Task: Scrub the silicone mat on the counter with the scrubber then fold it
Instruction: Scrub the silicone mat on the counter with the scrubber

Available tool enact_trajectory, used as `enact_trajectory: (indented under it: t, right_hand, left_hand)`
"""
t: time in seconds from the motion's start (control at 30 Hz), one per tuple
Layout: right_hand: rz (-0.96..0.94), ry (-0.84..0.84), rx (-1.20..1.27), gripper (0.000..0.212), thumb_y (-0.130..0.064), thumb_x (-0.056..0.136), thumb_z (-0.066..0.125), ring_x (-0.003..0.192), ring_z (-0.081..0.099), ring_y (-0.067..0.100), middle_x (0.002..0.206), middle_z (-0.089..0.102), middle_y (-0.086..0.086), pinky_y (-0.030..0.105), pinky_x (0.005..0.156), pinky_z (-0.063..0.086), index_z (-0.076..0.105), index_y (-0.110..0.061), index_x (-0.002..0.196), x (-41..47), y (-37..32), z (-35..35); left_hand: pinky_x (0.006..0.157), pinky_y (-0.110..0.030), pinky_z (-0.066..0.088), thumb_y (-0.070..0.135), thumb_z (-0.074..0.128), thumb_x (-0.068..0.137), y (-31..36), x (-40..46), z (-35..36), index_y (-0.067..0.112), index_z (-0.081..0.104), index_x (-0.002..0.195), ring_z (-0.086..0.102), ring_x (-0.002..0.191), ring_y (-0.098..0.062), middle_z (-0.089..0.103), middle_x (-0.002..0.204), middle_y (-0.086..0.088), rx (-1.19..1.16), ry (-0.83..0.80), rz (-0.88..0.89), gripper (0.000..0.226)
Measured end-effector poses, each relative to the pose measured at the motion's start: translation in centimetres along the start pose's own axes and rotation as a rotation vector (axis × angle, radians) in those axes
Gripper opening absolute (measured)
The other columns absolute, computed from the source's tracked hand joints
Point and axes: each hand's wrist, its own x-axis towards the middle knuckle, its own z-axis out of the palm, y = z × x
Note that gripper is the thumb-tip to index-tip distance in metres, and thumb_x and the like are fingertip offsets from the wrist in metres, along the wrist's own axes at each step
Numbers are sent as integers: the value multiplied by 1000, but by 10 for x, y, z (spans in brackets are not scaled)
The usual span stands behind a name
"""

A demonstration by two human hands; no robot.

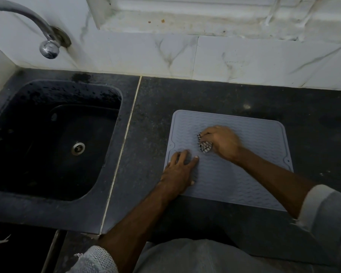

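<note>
The grey silicone mat (232,170) is lying flat on the dark counter (313,115), right of the sink (53,138). The scrubber (204,145) is being gripped in the closed right hand (221,141), mostly hidden beneath its fingers. The mat's left edge is being pressed by the left hand (180,170), fingers spread flat.

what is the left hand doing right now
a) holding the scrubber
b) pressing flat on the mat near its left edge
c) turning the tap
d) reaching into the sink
b: the left hand lies flat, fingers spread, on the left part of the silicone mat, while the right hand holds the scrubber in its grip.
</note>
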Motion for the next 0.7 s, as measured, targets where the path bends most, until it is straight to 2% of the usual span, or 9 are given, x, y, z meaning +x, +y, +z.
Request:
enact_trajectory:
  t: [0.1,0.2,0.3,0.53,0.7]
  right_hand:
    - [-19,90,73,37,-18,85,61,122,46,25,131,56,4,40,106,33,59,-17,122,22,-23,2]
    - [-64,4,77,39,-24,92,53,128,40,22,137,51,2,39,110,30,52,-17,130,41,-47,12]
    - [-83,-56,89,40,-27,95,46,130,39,20,140,49,1,40,110,29,50,-18,133,38,-42,14]
    - [-110,-13,8,38,-9,85,57,125,46,27,135,54,7,39,107,33,60,-16,123,2,5,7]
    - [-72,2,-2,45,-3,82,58,125,45,26,136,53,6,42,107,33,57,-15,125,-1,1,10]
  left_hand:
    - [113,-55,15,41,64,86,0,1,0,34,4,152,-11,144,-33,-12,159,-4,-2,-16,-10,89]
    - [113,-56,16,41,64,86,0,2,0,35,4,152,-11,144,-33,-13,158,-4,6,-17,-16,89]
    - [113,-56,15,41,64,86,0,3,1,36,3,152,-12,144,-33,-14,158,-3,-4,-22,-26,89]
    - [113,-54,16,38,67,84,2,1,-1,34,7,152,-9,145,-31,-9,159,-3,-11,1,-23,90]
    - [114,-48,20,37,65,87,8,-15,5,32,7,152,2,146,-29,-3,160,-7,3,150,-37,87]
